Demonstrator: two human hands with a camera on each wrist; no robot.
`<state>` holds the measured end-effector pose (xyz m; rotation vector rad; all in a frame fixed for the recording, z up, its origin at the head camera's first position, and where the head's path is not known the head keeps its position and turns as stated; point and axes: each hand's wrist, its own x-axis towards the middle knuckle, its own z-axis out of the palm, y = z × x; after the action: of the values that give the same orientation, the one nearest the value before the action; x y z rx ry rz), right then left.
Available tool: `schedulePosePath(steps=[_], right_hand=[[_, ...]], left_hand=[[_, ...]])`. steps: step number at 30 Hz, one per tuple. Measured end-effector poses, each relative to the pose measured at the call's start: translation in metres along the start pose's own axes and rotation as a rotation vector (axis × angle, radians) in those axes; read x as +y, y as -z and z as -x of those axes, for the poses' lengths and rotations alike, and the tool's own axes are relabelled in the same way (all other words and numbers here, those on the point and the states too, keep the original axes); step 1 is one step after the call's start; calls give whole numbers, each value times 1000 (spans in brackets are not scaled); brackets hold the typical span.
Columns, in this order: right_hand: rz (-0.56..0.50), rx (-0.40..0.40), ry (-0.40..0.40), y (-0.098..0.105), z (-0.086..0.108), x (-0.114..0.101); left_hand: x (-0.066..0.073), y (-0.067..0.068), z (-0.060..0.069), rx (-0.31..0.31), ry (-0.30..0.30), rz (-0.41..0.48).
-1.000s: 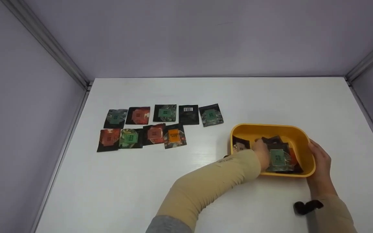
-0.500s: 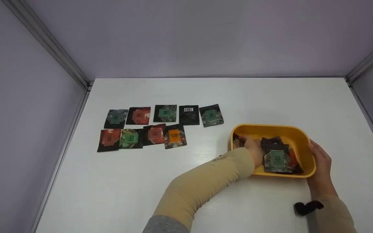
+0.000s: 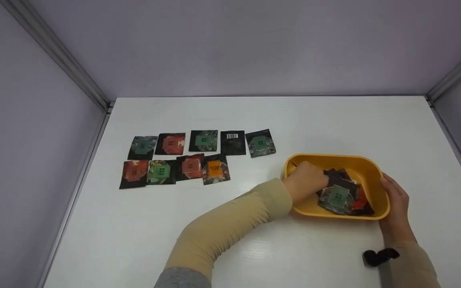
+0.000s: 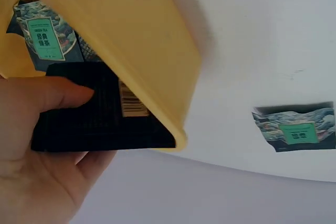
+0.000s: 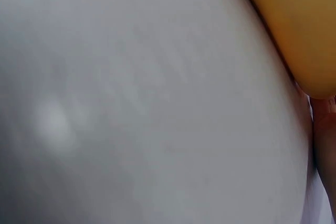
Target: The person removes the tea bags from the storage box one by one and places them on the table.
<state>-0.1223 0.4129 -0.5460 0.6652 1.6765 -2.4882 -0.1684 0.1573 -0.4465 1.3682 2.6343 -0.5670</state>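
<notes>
In the head view my left hand (image 3: 305, 182) reaches into the left part of the yellow bin (image 3: 334, 157). The left wrist view shows this hand (image 4: 44, 140) pinching a black packet (image 4: 79, 103) with a barcode, thumb on top and fingers beneath, by the bin's wall (image 4: 152, 30). Other packets lie in the bin, a green-labelled one (image 3: 338, 196) uppermost, right of that hand. My right hand (image 3: 396, 200) grips the bin's right end from outside; some of its fingers are hidden. At the right wrist view's edge, only part of this hand (image 5: 326, 140) shows beside the bin (image 5: 299, 24).
Several packets lie on the white table in two rows at the left, among them a barcoded one (image 3: 233, 142), an orange-labelled one (image 3: 215, 169) and a green-labelled one (image 3: 261, 143) nearest the bin. Pale walls stand behind and at both sides. A black object (image 3: 380, 257) is by the right sleeve.
My left hand has moved left inside the bin, and its forearm has shifted left. The green-labelled packet in the bin has slid left and tilted. My right hand has stayed in place.
</notes>
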Motion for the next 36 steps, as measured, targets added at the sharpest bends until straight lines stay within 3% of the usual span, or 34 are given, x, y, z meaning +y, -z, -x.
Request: schedulePosePath(steps=[7, 14, 19, 24, 28, 32, 36], right_hand=[[30, -10, 5, -1, 2, 3], [41, -3, -20, 1, 1, 2], [48, -4, -9, 2, 1, 2], [13, -4, -9, 2, 1, 1], [-3, -3, -17, 2, 0, -2], [-12, 10, -4, 2, -2, -2], [-5, 12, -9, 1, -1, -3]], left_hand=[[-16, -9, 39, 237, -43, -5], [-26, -30, 83, 508, -63, 167], [-36, -46, 104, 620, -57, 236], [-52, -62, 118, 678, 13, 265], [-66, -77, 127, 689, 84, 287], [-78, -91, 132, 649, 152, 323], [-87, -104, 132, 564, 203, 333]])
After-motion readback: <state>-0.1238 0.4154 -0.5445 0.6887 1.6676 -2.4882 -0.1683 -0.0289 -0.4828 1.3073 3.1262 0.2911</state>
